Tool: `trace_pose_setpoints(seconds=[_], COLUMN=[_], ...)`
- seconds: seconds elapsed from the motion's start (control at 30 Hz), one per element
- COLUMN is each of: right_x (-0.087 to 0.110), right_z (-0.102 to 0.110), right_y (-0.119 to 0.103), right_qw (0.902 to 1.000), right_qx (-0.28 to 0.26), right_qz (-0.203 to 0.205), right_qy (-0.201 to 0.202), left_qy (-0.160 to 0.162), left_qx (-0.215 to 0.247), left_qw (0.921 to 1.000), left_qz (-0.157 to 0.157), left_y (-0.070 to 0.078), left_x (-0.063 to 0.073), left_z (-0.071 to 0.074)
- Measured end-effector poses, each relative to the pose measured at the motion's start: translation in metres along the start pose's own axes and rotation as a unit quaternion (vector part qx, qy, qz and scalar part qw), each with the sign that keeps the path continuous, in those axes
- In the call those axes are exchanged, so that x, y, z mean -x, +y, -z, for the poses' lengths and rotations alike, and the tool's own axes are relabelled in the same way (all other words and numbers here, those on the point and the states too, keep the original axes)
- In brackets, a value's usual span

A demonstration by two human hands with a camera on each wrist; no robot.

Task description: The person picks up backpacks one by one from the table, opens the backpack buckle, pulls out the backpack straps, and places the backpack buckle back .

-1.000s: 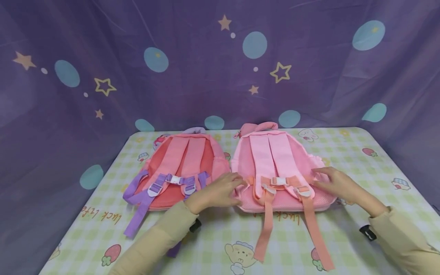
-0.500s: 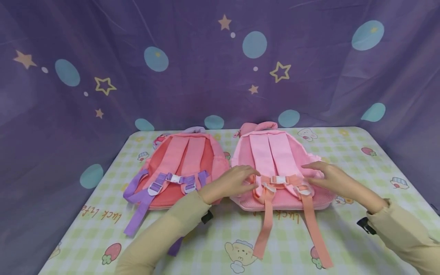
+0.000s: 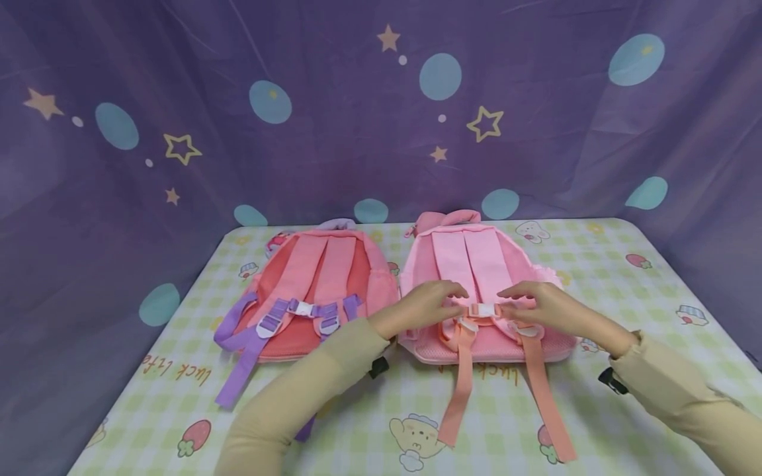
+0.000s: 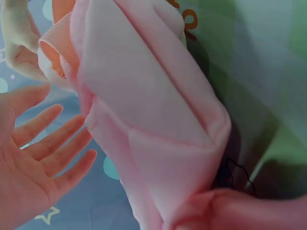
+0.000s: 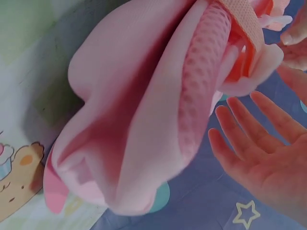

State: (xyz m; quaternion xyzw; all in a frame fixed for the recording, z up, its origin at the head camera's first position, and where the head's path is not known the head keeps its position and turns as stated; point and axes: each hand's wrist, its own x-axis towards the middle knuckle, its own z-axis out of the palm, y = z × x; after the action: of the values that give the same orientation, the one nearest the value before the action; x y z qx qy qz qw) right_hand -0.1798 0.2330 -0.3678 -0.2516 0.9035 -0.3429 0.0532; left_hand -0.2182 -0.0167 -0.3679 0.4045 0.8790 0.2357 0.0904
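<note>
A light pink backpack (image 3: 476,264) lies with its straps facing up on the right half of the table. Across its two shoulder straps runs an orange chest strap with a white buckle (image 3: 485,310), which looks fastened. My left hand (image 3: 425,305) hovers at the buckle's left end, thumb and fingers apart. At the right end is my right hand (image 3: 544,307), held the same way. Both wrist views show spread fingers beside the bag's side. Whether any fingertip touches the strap is hard to tell.
To the left lies a coral backpack (image 3: 309,277) with purple straps (image 3: 238,363) and its own white buckle (image 3: 303,309). Two orange strap tails (image 3: 550,403) hang toward the table's front. A purple curtain (image 3: 357,119) rises behind the checkered tablecloth (image 3: 149,396).
Both hands have moved inward over the pink backpack, the left to the right and the right to the left, from its sides to the chest buckle. The bags have stayed put.
</note>
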Motion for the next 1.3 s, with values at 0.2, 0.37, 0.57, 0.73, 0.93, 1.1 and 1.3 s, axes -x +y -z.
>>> trace_pose_setpoints(seconds=[0.2, 0.37, 0.57, 0.73, 0.93, 1.1, 1.3], right_x=[-0.008, -0.014, -0.017, -0.019, -0.021, -0.024, -0.027], right_z=[-0.005, -0.009, -0.013, -0.017, -0.02, -0.023, -0.025], right_y=[0.002, 0.003, 0.003, 0.005, 0.007, 0.008, 0.008], right_qw=[0.9999, 0.9996, 0.9995, 0.9998, 0.9998, 0.9997, 0.9995], right_qx=[0.002, 0.009, 0.018, 0.014, 0.02, 0.023, 0.026], right_qz=[0.01, 0.025, 0.026, 0.01, 0.005, 0.006, 0.008], right_qy=[-0.007, -0.005, -0.004, -0.009, -0.006, -0.011, -0.014], left_qy=[-0.003, -0.005, -0.009, -0.015, -0.018, -0.017, -0.012], left_qx=[0.008, 0.014, 0.025, 0.044, 0.064, 0.069, 0.055], left_qw=[1.0, 0.9999, 0.9996, 0.9989, 0.9977, 0.9973, 0.9983], left_qz=[0.002, 0.0, 0.004, 0.01, 0.016, 0.018, 0.018], left_y=[0.001, 0.001, 0.001, -0.001, -0.005, -0.006, -0.006], left_x=[-0.011, -0.018, -0.023, -0.026, -0.027, -0.027, -0.028], left_z=[-0.005, -0.009, -0.013, -0.017, -0.021, -0.023, -0.026])
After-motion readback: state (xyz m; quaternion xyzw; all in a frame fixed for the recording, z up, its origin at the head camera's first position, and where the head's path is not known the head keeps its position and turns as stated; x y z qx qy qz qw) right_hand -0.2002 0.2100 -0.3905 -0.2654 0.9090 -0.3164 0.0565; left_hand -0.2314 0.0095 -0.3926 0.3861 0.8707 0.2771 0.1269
